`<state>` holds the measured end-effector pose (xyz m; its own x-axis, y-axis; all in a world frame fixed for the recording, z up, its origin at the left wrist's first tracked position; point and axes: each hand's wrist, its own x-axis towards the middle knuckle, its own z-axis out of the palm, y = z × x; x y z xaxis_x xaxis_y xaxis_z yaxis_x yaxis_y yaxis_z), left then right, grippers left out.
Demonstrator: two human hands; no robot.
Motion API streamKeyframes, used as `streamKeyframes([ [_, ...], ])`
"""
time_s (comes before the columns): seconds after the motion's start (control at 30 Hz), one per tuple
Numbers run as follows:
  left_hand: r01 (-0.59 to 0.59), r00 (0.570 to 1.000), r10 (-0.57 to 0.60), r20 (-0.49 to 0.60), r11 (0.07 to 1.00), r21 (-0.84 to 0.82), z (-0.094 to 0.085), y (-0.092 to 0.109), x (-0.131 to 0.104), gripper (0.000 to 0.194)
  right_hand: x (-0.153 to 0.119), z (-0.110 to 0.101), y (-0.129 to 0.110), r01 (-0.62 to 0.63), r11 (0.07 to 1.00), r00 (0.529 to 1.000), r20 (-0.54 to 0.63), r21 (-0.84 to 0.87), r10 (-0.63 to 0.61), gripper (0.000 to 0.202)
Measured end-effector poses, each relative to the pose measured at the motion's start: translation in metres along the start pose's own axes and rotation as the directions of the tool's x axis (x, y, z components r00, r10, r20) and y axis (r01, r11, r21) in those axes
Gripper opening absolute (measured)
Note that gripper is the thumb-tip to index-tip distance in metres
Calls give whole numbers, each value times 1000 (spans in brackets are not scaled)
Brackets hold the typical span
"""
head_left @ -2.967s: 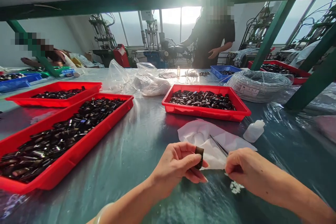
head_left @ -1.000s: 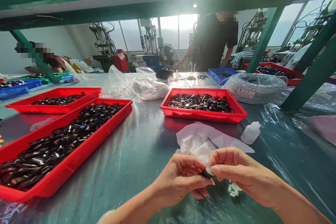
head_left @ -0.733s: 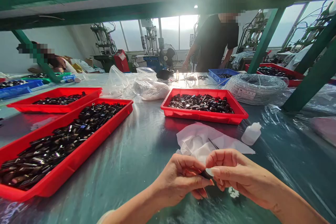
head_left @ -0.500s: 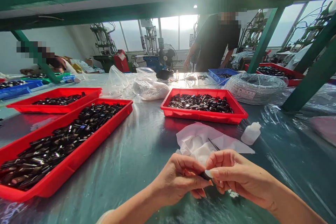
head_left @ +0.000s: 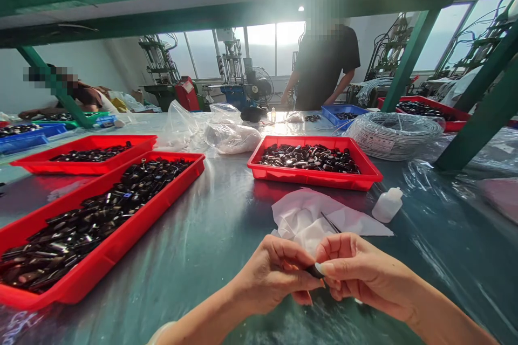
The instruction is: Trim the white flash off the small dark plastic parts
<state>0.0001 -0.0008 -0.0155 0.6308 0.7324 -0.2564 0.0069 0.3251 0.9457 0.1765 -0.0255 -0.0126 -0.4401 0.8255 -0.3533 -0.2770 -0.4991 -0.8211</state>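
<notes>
My left hand [head_left: 279,275] is closed around a small black part [head_left: 314,269], pinching it between thumb and fingers. From the other side, my right hand [head_left: 360,272] has its thumb and fingertips closed at the end of the same part. Most of the part is covered by fingers, so its exact kind does not show. Just beyond my hands lies a crumpled white cloth [head_left: 299,215] with thin dark tweezers [head_left: 329,222] resting on it. A small white plastic bottle [head_left: 387,205] stands tilted-looking at the cloth's right.
A red tray [head_left: 313,179] full of small black parts sits ahead. Two more red trays, a long one [head_left: 133,232] and another behind it [head_left: 81,167], hold black parts at left. A wrapped coil of cable [head_left: 396,137] lies near a green post [head_left: 477,124]. A person [head_left: 324,67] stands across the table.
My hands stay together on the black part, with only a slight shift of the fingers. The person across the table has moved a little to the left.
</notes>
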Motion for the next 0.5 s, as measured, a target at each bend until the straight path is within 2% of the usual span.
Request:
streamKeyframes([
  [0.33, -14, 1000, 14, -2, 999, 52, 0, -3, 2, 19, 4, 2, 2, 20, 1000, 1000, -4, 15, -20, 21],
  [0.5, -34, 999, 34, 0, 998, 43, -1, 3, 2, 23, 0, 5, -2, 127, 991, 992, -20, -30, -127, 21],
])
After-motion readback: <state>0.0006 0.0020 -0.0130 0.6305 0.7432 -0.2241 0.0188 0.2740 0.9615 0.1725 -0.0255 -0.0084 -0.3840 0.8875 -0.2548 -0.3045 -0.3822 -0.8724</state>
